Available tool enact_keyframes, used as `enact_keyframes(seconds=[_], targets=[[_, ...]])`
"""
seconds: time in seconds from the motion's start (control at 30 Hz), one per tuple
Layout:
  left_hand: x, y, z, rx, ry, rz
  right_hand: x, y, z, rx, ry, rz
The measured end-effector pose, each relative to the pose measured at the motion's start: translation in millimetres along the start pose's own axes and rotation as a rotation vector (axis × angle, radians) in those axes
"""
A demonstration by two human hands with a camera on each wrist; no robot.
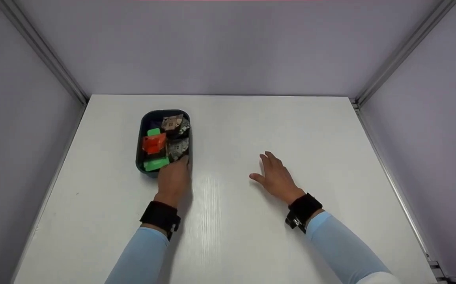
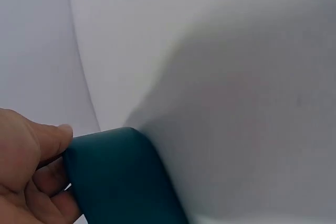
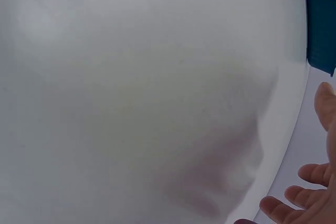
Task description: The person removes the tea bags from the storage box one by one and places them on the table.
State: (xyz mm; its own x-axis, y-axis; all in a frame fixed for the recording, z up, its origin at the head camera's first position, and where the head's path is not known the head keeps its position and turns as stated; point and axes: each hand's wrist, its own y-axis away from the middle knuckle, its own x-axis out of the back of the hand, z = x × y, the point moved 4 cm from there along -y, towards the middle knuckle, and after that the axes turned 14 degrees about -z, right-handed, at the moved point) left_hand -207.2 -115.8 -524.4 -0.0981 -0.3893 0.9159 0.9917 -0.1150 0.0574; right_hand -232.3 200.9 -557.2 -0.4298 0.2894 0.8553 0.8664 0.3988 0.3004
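Note:
A dark teal bin stands on the left half of the white table. My left hand grips its near right corner; in the left wrist view the thumb lies at the rim and the fingers curl against the teal wall. Inside are several small packets: an orange-red packet, a green piece near the front, a silvery-grey packet and a brownish packet at the back. My right hand hovers over the table right of the bin, fingers spread, holding nothing.
The white table has a grey back wall behind it and side walls left and right. Metal frame rails run along the table's sides. Black bands with small cameras wrap both wrists.

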Motion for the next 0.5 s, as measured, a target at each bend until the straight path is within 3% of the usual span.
enact_keyframes(seconds=[0.13,0.27,0.5], targets=[[-6.5,9.3,17.6,-0.028,-0.003,-0.057,-0.2,0.6,-2.6,0.005,0.008,0.01],[-11.0,18.3,32.1,-0.065,-0.023,-0.07,0.4,1.6,-6.5,0.022,0.021,0.025],[-11.9,27.8,43.1,-0.061,-0.045,-0.124,-2.9,4.6,-12.0,0.034,0.001,0.037]])
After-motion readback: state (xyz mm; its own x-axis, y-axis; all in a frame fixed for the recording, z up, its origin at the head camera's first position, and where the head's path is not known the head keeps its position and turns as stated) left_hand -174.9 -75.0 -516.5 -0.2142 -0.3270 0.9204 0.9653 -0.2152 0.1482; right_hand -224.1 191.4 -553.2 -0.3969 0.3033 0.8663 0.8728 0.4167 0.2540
